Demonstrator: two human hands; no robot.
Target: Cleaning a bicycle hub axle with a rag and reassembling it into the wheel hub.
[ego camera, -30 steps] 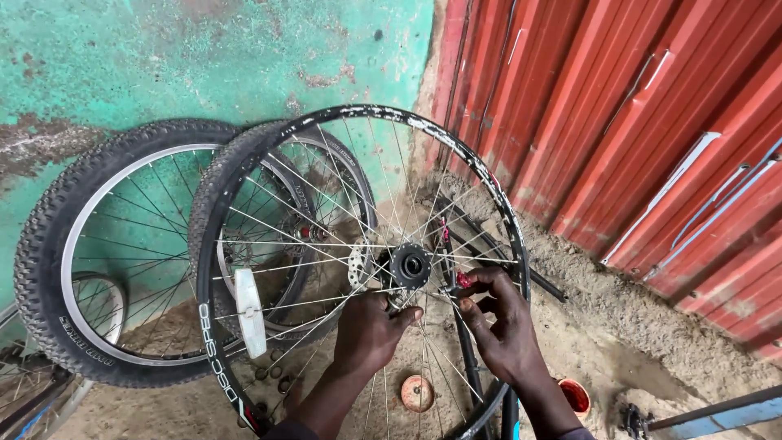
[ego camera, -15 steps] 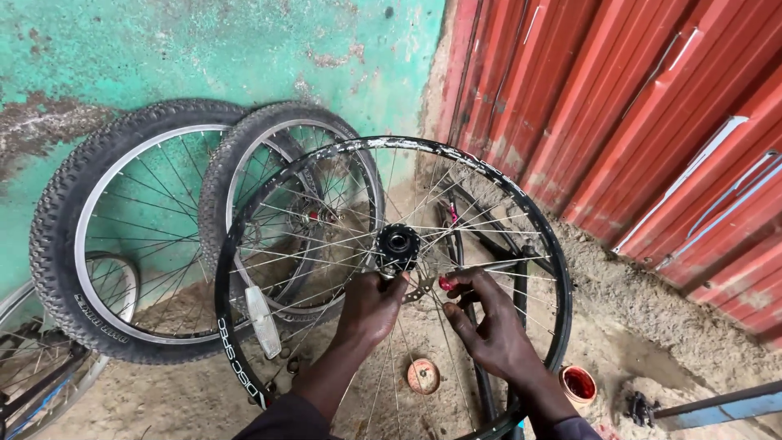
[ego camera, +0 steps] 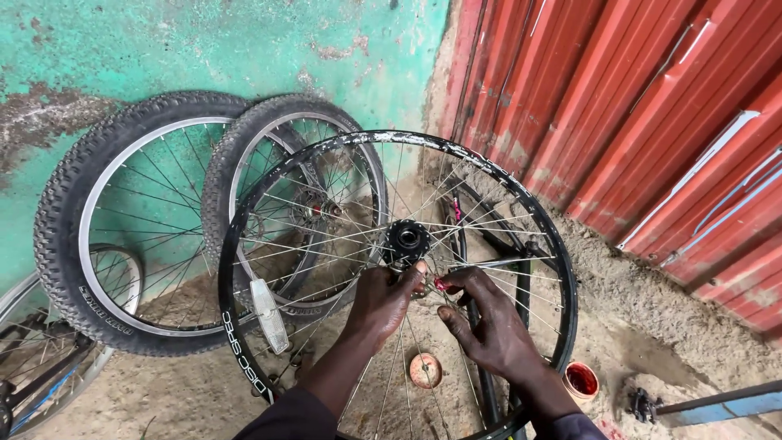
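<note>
A bare black bicycle rim with steel spokes stands upright in front of me, its black hub at the centre. My left hand reaches through the spokes and pinches at the hub's lower edge. My right hand sits just right of it, fingertips on a small red piece under the hub, other fingers curled around spokes. A white reflector is clipped to the spokes at lower left.
Two tyred wheels lean on the green wall behind. A red corrugated metal wall runs along the right. On the sandy ground lie a small round lid, a red-filled pot and a blue bar.
The view has shifted so the rim sits lower and more to the right. Both hands have risen toward the hub and now work right beneath it.
</note>
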